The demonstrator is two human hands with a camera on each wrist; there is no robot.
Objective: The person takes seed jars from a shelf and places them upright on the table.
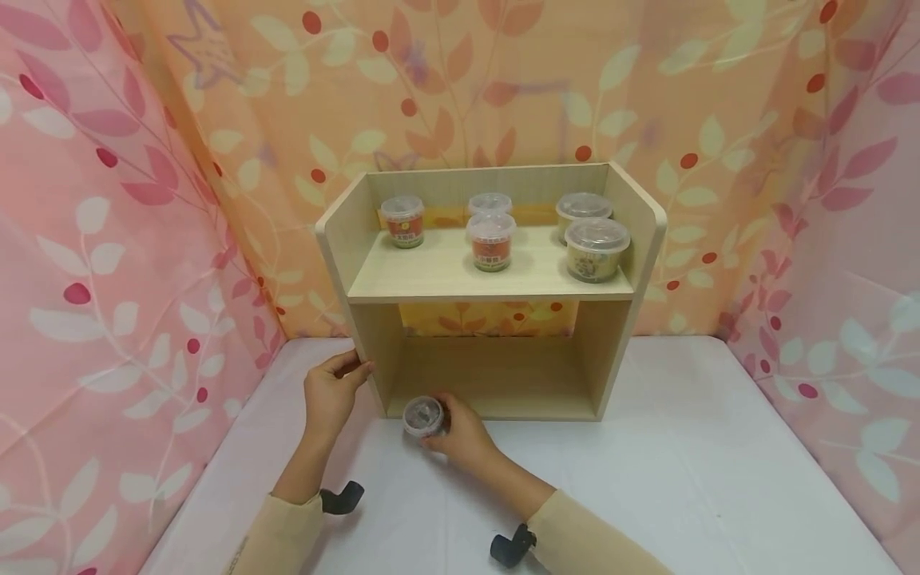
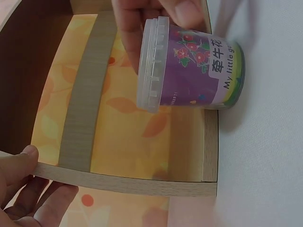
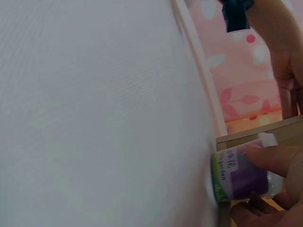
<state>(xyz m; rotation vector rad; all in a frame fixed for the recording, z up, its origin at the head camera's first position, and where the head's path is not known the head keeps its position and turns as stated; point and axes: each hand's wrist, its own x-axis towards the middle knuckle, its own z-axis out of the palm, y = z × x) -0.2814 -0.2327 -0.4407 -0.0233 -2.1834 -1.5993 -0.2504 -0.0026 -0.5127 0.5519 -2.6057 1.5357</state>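
My right hand (image 1: 467, 438) holds a small lidded plastic cup (image 1: 422, 417) upright by its side, at the front left of the wooden shelf (image 1: 490, 297). In the left wrist view the cup (image 2: 194, 71) shows a purple label with red flowers and a clear lid. Its base is at or just over the white table; contact is hard to tell. With thumb and fingers, my left hand (image 1: 332, 397) pinches the front edge of the shelf's left side panel. The right wrist view shows right-hand fingers (image 3: 272, 161) around the cup (image 3: 244, 172).
On the upper board stand a red-labelled cup (image 1: 405, 224) at left, two in the middle, the front one (image 1: 492, 243) partly hiding the other, and two wider yellowish tubs (image 1: 596, 251) at right. White cloth covers the table (image 1: 690, 447). Patterned curtains (image 1: 460, 88) enclose the back and sides.
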